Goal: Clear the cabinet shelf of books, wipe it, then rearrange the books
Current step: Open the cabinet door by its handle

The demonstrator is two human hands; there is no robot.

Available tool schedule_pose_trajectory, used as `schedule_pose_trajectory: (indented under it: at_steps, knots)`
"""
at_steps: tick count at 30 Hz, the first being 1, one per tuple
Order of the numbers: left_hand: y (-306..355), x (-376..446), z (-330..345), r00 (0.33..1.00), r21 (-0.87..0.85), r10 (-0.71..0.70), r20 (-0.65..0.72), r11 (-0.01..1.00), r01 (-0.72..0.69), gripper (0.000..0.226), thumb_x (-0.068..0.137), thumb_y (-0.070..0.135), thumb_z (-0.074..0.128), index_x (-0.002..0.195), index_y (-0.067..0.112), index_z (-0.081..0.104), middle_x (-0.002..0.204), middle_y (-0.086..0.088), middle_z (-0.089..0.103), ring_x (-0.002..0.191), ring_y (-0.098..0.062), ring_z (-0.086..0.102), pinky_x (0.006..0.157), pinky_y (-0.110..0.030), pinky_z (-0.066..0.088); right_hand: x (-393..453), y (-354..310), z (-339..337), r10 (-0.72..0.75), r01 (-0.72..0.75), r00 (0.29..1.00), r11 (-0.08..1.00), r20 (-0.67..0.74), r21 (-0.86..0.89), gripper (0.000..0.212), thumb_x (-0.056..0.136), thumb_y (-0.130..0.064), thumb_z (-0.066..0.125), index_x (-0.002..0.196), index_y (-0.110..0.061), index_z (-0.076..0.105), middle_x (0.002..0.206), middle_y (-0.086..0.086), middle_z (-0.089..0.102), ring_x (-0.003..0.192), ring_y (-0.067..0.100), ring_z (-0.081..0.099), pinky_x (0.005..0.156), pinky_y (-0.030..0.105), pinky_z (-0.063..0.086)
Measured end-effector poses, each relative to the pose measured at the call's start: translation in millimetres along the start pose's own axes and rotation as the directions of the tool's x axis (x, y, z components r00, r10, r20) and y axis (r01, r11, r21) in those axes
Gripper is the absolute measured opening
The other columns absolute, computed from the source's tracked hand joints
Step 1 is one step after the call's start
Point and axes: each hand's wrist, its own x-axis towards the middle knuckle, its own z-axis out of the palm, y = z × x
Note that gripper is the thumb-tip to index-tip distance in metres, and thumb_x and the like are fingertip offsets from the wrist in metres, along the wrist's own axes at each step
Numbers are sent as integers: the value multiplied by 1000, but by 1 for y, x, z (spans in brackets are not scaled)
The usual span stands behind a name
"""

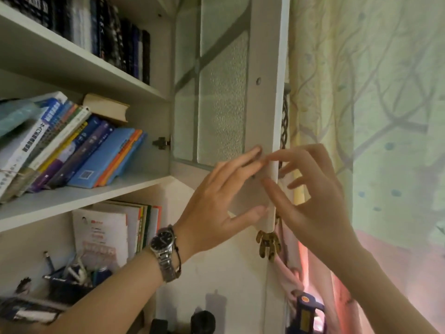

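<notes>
Evidently to steady the open cabinet door, the left hand lays straight fingers flat on its frame while the right hand touches its edge, fingers loosely spread, gripping nothing — the leaning books sit well left of both, still shelved.

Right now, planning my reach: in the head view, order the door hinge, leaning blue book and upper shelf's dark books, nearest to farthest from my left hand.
From the left hand:
1. Door hinge, up-left, inside cabinet.
2. Leaning blue book, middle shelf, left.
3. Dark books, upper shelf.
</notes>
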Motion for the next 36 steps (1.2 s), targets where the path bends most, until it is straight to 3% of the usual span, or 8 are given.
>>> schedule_pose_trajectory:
  at_steps: [4,8,13,17,22,26,29,36]
  knots:
    - [-8,9,33,998,124,25,-52,992,-19,54,90,34,56,139,16,42,143,-2,41,128,-15,43,107,-28,35,-8,26,-14,57,-60,998,985,-25,-159,26,90,-26,63,115,-26,58,104,-13,51,89,-4,54,65,30,52]
    - [-19,17,64,997,199,-74,-13,977,76,53,90,41,48,139,22,40,140,1,43,125,-15,43,103,-30,34,-17,55,-20,81,-99,994,937,-67,-334,32,92,-28,59,122,-33,49,97,-10,57,83,5,55,64,32,53]
    - [-26,27,95,972,291,-181,152,948,131,64,91,39,50,148,26,25,151,5,28,133,-15,34,106,-32,29,-23,98,-22,106,-128,992,761,-73,-635,39,94,-33,54,130,-26,42,84,0,63,77,26,62,57,35,50]
    - [-31,38,116,947,349,-206,247,930,112,65,93,37,47,150,26,18,156,3,18,139,-17,25,110,-32,23,-33,126,-15,323,-201,946,625,16,-755,71,89,-38,61,147,-24,23,101,6,62,90,30,58,67,39,46]
    - [-40,55,142,904,389,-263,337,913,121,68,94,33,44,152,26,9,158,1,11,141,-19,20,112,-33,19,-30,156,-11,479,-319,878,607,14,-728,88,87,-35,64,154,-24,9,107,9,53,95,31,55,67,40,48]
    - [-47,70,165,885,410,-294,361,903,132,70,93,33,45,152,25,8,158,-2,10,140,-21,24,110,-33,22,-26,185,-8,568,-443,822,683,41,-580,89,89,-23,63,153,-29,2,112,10,46,98,29,51,65,35,41]
    - [-51,78,179,859,428,-327,393,892,143,71,93,34,45,152,25,7,159,-3,6,139,-22,27,109,-34,24,-24,205,-3,591,-497,807,700,25,-512,90,88,-18,64,152,-31,1,113,11,45,99,30,49,66,36,42]
    - [-63,82,198,816,432,-362,450,888,156,73,94,35,47,152,24,5,160,0,-6,144,-19,17,112,-39,24,-22,231,7,621,-524,783,645,-17,-556,91,91,-19,62,153,-30,-5,107,11,46,95,29,49,73,43,48]
